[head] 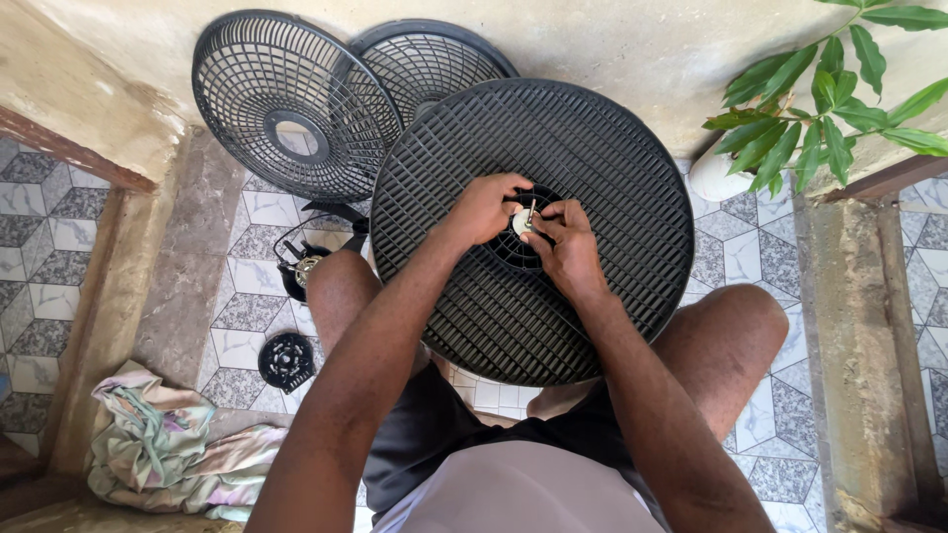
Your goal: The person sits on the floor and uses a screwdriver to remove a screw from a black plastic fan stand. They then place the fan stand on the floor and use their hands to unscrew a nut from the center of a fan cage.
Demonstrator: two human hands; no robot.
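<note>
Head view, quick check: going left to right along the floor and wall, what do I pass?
Crumpled cloth → small black round part → leaning fan guard → big black grille, with left hand and right hand at its hub → white pot → leafy plant.

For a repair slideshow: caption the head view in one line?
Both hands, left hand and right hand, work at the hub of a black fan grille propped on the knees.
</note>
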